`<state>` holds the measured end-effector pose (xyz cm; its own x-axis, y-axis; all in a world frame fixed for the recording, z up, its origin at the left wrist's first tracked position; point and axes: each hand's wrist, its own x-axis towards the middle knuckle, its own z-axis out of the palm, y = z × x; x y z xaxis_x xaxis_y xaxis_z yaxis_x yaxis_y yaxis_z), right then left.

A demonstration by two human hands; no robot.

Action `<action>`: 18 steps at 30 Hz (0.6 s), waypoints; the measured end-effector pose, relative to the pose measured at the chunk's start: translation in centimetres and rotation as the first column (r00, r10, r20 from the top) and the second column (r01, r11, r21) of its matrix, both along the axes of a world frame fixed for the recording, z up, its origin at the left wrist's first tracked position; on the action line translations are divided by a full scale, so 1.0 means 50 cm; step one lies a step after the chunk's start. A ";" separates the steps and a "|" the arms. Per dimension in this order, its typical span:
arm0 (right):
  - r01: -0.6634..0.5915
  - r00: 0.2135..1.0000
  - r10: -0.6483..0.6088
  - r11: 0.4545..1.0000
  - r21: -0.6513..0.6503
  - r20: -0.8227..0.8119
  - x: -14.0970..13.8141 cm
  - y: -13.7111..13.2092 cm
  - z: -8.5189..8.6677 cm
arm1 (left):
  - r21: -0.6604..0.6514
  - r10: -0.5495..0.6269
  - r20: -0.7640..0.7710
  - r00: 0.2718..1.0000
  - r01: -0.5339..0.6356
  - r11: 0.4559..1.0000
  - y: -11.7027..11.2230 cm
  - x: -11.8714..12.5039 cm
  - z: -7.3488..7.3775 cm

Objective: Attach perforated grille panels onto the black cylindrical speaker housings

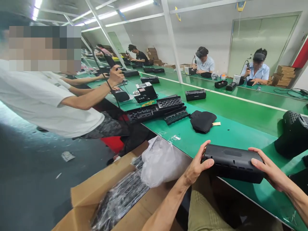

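Head view: matte black oblong plastic casing (pixel 233 163) held over the front edge of the green surface (pixel 237 138), long axis running sideways, dipping slightly rightward. Left hand (pixel 197 163) clamps one end, right hand (pixel 271 168) the other; end grips leave the top face unobstructed. Beyond lies crumpled black cloth (pixel 203 121); leftward, clear plastic bag (pixel 161 162) sits on an open cardboard box (pixel 83 195).

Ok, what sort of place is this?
Likely a factory assembly line, perhaps for portable speakers: workers sit along long green benches with hanging power screwdrivers, a black housing is being held in view, and cardboard cartons are stacked nearby.
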<state>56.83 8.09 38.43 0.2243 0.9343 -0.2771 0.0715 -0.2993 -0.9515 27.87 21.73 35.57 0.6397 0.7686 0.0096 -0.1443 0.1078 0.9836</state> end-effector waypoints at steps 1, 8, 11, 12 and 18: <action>-0.017 1.000 0.017 1.000 -0.001 0.008 0.004 -0.004 0.000 | 0.010 0.011 0.012 1.000 -0.011 1.000 0.001 0.001 -0.006; -0.109 0.943 0.071 0.989 0.101 0.324 -0.002 -0.040 -0.036 | 0.009 0.104 0.001 0.995 -0.104 0.995 0.027 0.011 -0.017; -0.004 0.976 -0.030 0.988 0.154 0.218 0.013 0.010 -0.070 | -0.023 0.103 0.015 0.995 -0.103 0.994 0.066 0.022 -0.014; 0.041 0.990 -0.059 0.989 0.144 0.126 0.025 0.043 -0.075 | -0.011 0.135 0.025 0.991 -0.134 0.991 0.078 0.027 -0.015; 0.250 0.968 -0.241 0.939 0.236 -0.067 0.143 0.321 -0.017 | 0.492 0.590 -0.132 0.797 -0.464 0.737 0.126 0.007 -0.053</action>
